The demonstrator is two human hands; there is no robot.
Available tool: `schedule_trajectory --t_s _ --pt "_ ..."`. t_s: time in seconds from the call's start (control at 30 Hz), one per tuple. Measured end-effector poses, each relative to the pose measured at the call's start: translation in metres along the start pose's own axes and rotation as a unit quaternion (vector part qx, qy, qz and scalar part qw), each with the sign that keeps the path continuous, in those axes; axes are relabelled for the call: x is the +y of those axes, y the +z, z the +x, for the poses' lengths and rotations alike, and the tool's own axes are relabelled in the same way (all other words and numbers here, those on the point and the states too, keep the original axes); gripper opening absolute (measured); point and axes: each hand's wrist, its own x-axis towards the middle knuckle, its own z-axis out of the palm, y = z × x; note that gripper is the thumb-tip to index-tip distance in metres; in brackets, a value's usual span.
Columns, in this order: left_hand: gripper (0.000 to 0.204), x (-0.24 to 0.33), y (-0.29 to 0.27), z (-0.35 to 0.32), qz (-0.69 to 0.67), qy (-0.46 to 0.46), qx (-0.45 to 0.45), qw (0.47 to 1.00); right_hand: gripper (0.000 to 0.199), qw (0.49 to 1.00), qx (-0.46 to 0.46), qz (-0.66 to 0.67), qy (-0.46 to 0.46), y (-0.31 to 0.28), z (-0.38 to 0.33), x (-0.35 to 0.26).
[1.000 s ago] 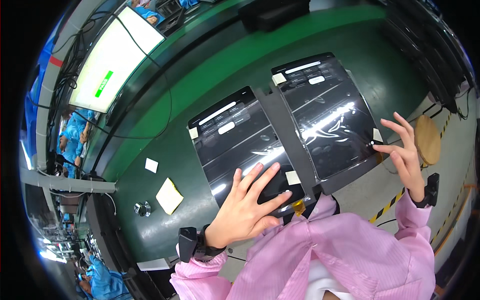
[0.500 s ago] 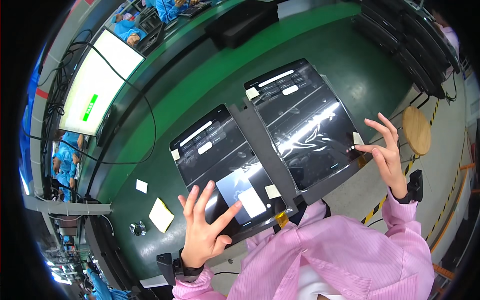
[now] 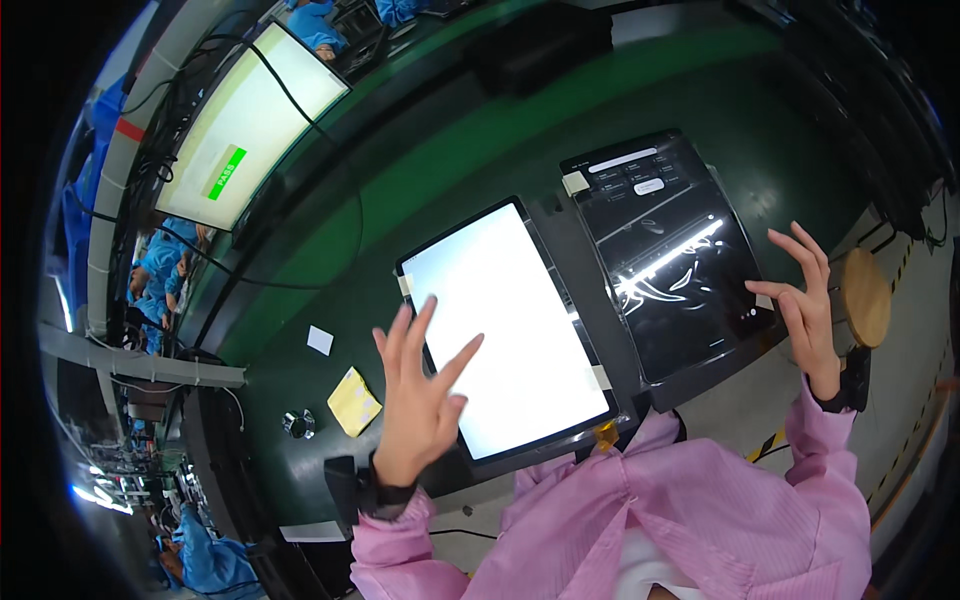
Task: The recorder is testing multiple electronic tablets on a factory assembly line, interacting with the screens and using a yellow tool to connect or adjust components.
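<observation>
Two film-covered tablets lie side by side at the near edge of the green table. The left tablet (image 3: 510, 320) shows a bright, nearly white screen. My left hand (image 3: 415, 410) hovers over its left part, fingers spread and holding nothing. On the right tablet (image 3: 680, 260) the screen is dark, with a search bar and tiles at its far end and glare on the film. By its right edge is my right hand (image 3: 810, 310), fingers apart, the index fingertip close to a pale tape tab at the near right corner. Whether that fingertip touches the glass I cannot tell.
A yellow pad (image 3: 354, 402), a white paper square (image 3: 320, 340) and a small shiny round object (image 3: 298, 424) lie left of the tablets. Far left stands a lit monitor (image 3: 255, 125) with a cable before it. A wooden stool (image 3: 865, 298) is at the right. People in blue work beyond.
The left tablet's screen has turned from a dark panel with tiles to nearly all white. My left hand has lifted slightly from it. The whole view has shifted, with the tablets now further right.
</observation>
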Motion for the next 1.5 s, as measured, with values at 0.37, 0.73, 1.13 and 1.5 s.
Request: schedule_trajectory --t_s 0.37,0.73,1.13,1.5 --pt "0.039 -0.063 0.031 0.103 0.008 0.056 0.001 0.998 0.027 0.998 0.006 0.020 -0.056 0.003 0.041 -0.009" --pt "0.040 -0.059 0.008 0.114 -0.032 0.052 -0.030 0.998 0.025 0.997 -0.015 0.058 -0.052 0.011 0.053 -0.008" --pt "0.060 0.021 -0.020 0.009 -0.154 0.104 -0.169 0.968 0.021 0.992 -0.081 0.049 -0.082 0.031 0.071 -0.002" --pt "0.060 0.028 -0.004 -0.006 -0.113 0.123 -0.153 0.974 0.023 0.993 -0.087 0.016 -0.082 0.033 0.073 -0.011"
